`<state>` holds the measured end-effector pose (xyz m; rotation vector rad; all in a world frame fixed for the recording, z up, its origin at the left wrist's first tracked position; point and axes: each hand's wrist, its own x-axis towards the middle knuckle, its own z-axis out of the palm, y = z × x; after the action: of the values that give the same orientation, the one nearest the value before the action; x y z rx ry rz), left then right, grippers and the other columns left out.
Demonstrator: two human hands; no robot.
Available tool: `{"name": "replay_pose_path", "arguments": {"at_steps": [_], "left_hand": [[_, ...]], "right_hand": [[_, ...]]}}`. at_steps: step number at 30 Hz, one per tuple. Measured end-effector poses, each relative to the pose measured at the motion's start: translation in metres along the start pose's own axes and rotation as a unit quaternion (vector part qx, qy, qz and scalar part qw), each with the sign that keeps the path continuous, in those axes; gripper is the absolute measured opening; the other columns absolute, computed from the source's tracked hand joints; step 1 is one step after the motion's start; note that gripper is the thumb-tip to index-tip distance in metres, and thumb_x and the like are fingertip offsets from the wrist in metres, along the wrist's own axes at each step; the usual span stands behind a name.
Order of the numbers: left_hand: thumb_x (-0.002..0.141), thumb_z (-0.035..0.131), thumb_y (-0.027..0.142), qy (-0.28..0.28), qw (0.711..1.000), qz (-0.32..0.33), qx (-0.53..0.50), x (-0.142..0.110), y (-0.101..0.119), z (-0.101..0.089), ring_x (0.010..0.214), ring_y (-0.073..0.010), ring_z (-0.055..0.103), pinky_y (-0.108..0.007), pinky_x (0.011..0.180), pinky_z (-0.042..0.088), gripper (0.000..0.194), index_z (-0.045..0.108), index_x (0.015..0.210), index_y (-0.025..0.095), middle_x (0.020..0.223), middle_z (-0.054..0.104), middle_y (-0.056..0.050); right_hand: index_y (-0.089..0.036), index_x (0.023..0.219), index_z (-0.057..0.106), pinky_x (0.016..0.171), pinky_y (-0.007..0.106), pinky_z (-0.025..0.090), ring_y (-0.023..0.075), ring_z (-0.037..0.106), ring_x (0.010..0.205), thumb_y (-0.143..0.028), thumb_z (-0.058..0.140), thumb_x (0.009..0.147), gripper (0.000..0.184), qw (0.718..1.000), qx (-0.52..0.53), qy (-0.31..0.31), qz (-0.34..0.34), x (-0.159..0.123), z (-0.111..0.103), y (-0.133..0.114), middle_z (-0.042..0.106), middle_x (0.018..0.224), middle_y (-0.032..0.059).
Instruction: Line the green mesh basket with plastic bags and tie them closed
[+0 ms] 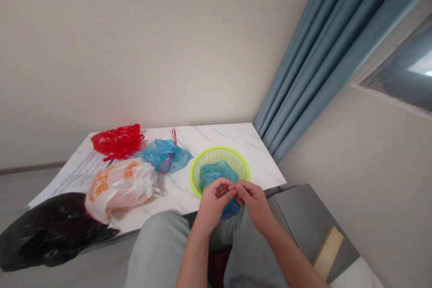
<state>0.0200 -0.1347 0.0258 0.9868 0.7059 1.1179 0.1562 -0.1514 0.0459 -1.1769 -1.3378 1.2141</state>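
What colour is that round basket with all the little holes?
The basket is bright yellow-green, seen best in the head view.

Bare hands, bare forearms, pale trousers on show!

And it's the L hand (pixel 212 202) & R hand (pixel 256 200), both ungloved, slim fingers, then the L forearm (pixel 195 254) & R forearm (pixel 286 252), uncovered right down to the pic's edge; below, lt. grey-blue trousers (pixel 162 243), plain, matte, maybe denim (can't tell), rounded over the L knee, w/ soft creases on the R leg.
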Motion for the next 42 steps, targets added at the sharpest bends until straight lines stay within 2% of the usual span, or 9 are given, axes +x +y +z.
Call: {"name": "replay_pose_path", "arguments": {"at_steps": [5, 10, 16, 22, 28, 33, 37, 40, 42], "left_hand": [[0.074, 0.077, 0.028, 0.056, 0.998, -0.011, 0.020, 0.001, 0.001, -0.008, 0.064, -0.0131, 0.058, -0.025, 0.063, 0.044, 0.020, 0.060, 0.070, 0.016, 0.068, 0.063, 0.000], [0.078, 0.074, 0.027, 0.045, 0.995, 0.038, 0.079, -0.001, 0.004, -0.008, 0.071, -0.0130, 0.058, -0.024, 0.068, 0.045, 0.018, 0.058, 0.076, 0.017, 0.074, 0.061, 0.001], [0.085, 0.067, 0.027, 0.048, 0.992, 0.072, 0.087, -0.003, 0.005, -0.007, 0.076, -0.0150, 0.063, -0.026, 0.072, 0.047, 0.013, 0.057, 0.089, 0.019, 0.078, 0.066, 0.000], [0.085, 0.066, 0.027, 0.086, 0.966, 0.101, 0.221, -0.006, 0.009, -0.012, 0.077, -0.0156, 0.064, -0.026, 0.074, 0.048, 0.009, 0.070, 0.086, 0.019, 0.082, 0.071, -0.002], [0.084, 0.069, 0.026, 0.067, 0.930, 0.150, 0.327, -0.005, 0.009, -0.011, 0.078, -0.0157, 0.065, -0.027, 0.075, 0.049, 0.008, 0.072, 0.091, 0.021, 0.085, 0.072, -0.001], [0.089, 0.063, 0.023, 0.080, 0.909, 0.204, 0.353, -0.005, 0.008, -0.013, 0.082, -0.0156, 0.064, -0.027, 0.078, 0.049, 0.009, 0.071, 0.092, 0.021, 0.087, 0.070, -0.003], [0.090, 0.061, 0.022, 0.103, 0.904, 0.211, 0.358, -0.004, 0.007, -0.017, 0.083, -0.0158, 0.064, -0.027, 0.078, 0.049, 0.010, 0.071, 0.091, 0.020, 0.087, 0.069, -0.003], [0.092, 0.059, 0.023, 0.096, 0.904, 0.213, 0.359, -0.004, 0.008, -0.017, 0.080, -0.0151, 0.062, -0.026, 0.076, 0.049, 0.012, 0.071, 0.091, 0.020, 0.085, 0.068, -0.003], [0.093, 0.058, 0.023, 0.087, 0.904, 0.216, 0.359, -0.004, 0.008, -0.016, 0.080, -0.0151, 0.062, -0.026, 0.075, 0.049, 0.013, 0.071, 0.092, 0.020, 0.086, 0.067, -0.003]], "right_hand": [[-0.020, 0.083, 0.071, 0.054, 0.025, 0.035, 0.0120, 0.045, 0.054, -0.046, 0.053, 0.093, 0.033, 0.999, -0.035, 0.025, -0.011, 0.004, -0.004, -0.006, 0.050, 0.056, -0.0032], [-0.019, 0.083, 0.068, 0.054, 0.024, 0.038, 0.0119, 0.047, 0.054, -0.043, 0.055, 0.091, 0.028, 0.998, -0.052, 0.017, 0.000, 0.019, -0.008, -0.018, 0.052, 0.056, -0.0033], [-0.021, 0.087, 0.054, 0.044, 0.022, 0.026, 0.0091, 0.036, 0.043, -0.044, 0.060, 0.086, 0.023, 0.999, -0.035, -0.003, 0.032, 0.029, 0.002, -0.015, 0.043, 0.047, -0.0098], [-0.024, 0.077, 0.037, 0.042, 0.021, 0.019, 0.0079, 0.031, 0.041, -0.044, 0.064, 0.083, 0.034, 0.999, 0.000, -0.006, 0.053, 0.029, 0.004, -0.004, 0.040, 0.046, -0.0122], [-0.024, 0.077, 0.038, 0.046, 0.021, 0.025, 0.0089, 0.035, 0.047, -0.042, 0.062, 0.085, 0.031, 0.999, 0.007, -0.001, 0.038, 0.025, 0.002, -0.001, 0.042, 0.054, -0.0103], [-0.024, 0.084, 0.041, 0.061, 0.024, 0.040, 0.0125, 0.049, 0.061, -0.035, 0.055, 0.088, 0.018, 0.998, 0.039, -0.047, 0.031, 0.019, -0.002, -0.009, 0.051, 0.064, -0.0070], [-0.023, 0.086, 0.048, 0.075, 0.028, 0.044, 0.0149, 0.056, 0.079, -0.019, 0.052, 0.087, 0.005, 0.994, -0.074, -0.081, -0.015, 0.010, -0.008, -0.019, 0.058, 0.081, -0.0024], [-0.022, 0.086, 0.054, 0.078, 0.028, 0.042, 0.0153, 0.056, 0.083, -0.011, 0.048, 0.087, 0.013, 0.973, -0.205, -0.090, -0.061, 0.006, -0.009, -0.021, 0.060, 0.085, -0.0012], [-0.022, 0.086, 0.055, 0.077, 0.027, 0.041, 0.0150, 0.056, 0.083, -0.009, 0.045, 0.088, 0.017, 0.963, -0.241, -0.092, -0.080, 0.005, -0.008, -0.020, 0.061, 0.085, -0.0013]]}}
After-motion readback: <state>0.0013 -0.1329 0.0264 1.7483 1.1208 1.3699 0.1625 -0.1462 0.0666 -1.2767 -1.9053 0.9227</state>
